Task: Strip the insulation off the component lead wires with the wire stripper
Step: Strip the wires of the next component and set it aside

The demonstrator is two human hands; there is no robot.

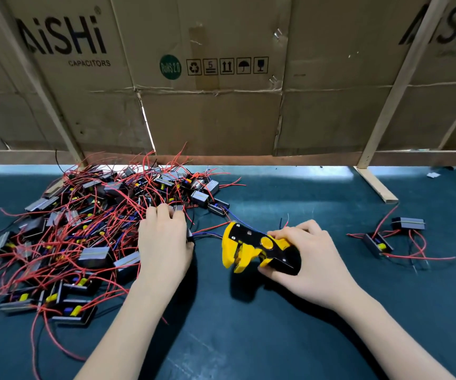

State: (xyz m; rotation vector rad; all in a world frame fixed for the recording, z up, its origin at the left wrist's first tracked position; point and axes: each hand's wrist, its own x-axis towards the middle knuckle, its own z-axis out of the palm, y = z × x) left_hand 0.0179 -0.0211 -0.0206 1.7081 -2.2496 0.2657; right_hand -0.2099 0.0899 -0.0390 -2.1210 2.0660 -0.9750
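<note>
A big tangled pile of small grey-black components (pixel 84 231) with red, blue and black lead wires covers the left of the teal mat. My left hand (pixel 163 239) lies at the pile's right edge, fingers curled over a component (pixel 178 208) whose wires (pixel 210 231) run right toward the stripper. My right hand (pixel 309 256) grips the handles of the yellow and black wire stripper (pixel 251 248), its jaws pointing left near those wires. Thin wire ends (pixel 285 220) stick up above my right fingers.
Two more components (pixel 394 237) with red leads lie apart at the right. A cardboard wall (pixel 221 78) on wooden struts closes the back; one wooden foot (pixel 376 185) juts onto the mat. The teal mat (pixel 248 325) stretches toward me.
</note>
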